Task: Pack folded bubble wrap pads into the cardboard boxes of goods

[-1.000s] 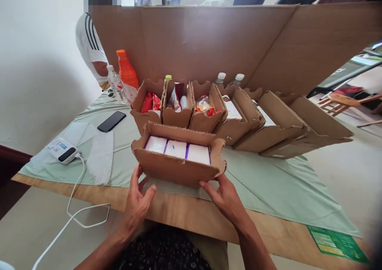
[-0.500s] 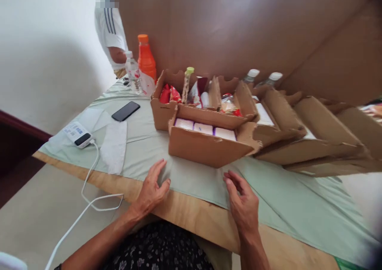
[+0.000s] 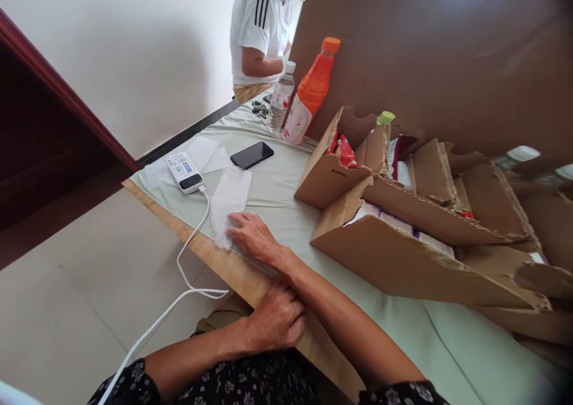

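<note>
My right hand (image 3: 253,236) reaches across to the left, its fingers stretched out and touching the right edge of a strip of bubble wrap (image 3: 229,196) on the cloth. Beneath my right forearm, by the table's wooden edge, my left hand (image 3: 276,316) is curled closed; its palm is hidden, so I cannot make out whether anything is in it. Behind the strip lies a black phone (image 3: 252,155). A white power bank (image 3: 184,172) with a white cable (image 3: 193,236) plugged in lies left of the strip, beside another pale sheet (image 3: 203,153).
Cardboard bins (image 3: 385,261) with packaged goods line the right side. An orange bottle (image 3: 313,85) and a clear bottle (image 3: 281,97) stand at the back, near a seated person in a white shirt (image 3: 255,37). A brown panel (image 3: 425,52) rises behind the bins.
My view has swung left. My right hand has crossed over my left arm to the bubble wrap. My left hand, spread before, has drawn back to the table edge and curled closed.
</note>
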`<action>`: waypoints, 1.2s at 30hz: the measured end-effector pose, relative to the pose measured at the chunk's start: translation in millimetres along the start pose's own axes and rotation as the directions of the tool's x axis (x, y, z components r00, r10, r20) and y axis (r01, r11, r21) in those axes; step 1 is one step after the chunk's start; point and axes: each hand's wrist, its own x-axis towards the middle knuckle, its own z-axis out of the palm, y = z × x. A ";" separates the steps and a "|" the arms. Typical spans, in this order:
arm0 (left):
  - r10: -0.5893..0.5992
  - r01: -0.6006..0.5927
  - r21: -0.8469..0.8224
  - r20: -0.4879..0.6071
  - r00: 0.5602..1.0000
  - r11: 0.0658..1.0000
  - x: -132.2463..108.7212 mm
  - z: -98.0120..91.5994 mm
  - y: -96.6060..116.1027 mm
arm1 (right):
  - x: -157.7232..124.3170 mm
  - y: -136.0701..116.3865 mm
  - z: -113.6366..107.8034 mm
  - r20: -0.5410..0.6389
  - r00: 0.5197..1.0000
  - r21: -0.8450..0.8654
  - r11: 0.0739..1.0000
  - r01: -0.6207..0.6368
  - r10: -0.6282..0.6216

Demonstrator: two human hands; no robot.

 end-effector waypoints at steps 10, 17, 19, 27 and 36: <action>-0.227 0.184 -0.366 -0.077 0.971 0.912 2.4 -25.1 7.6 | -196.0 3.2 -64.6 -0.332 0.796 0.704 0.695 -0.148 0.506; -0.017 0.018 -0.274 0.005 1.000 0.962 -9.7 -21.7 27.3 | -390.4 20.8 -44.9 -0.420 0.036 0.849 0.407 -0.337 0.907; 0.032 -0.020 -0.267 0.039 0.999 0.964 -9.4 -23.4 35.2 | -418.5 20.6 -34.4 -0.438 -0.180 0.872 0.367 -0.325 0.881; 0.127 -0.137 0.115 0.095 0.987 0.984 58.4 -8.3 45.2 | -419.4 6.5 -10.6 -0.495 0.068 0.583 0.389 -0.713 0.866; 0.043 -0.132 0.337 0.258 0.965 0.932 68.3 27.9 23.2 | -400.8 -42.2 -10.8 -0.433 0.163 0.711 0.447 -0.542 0.887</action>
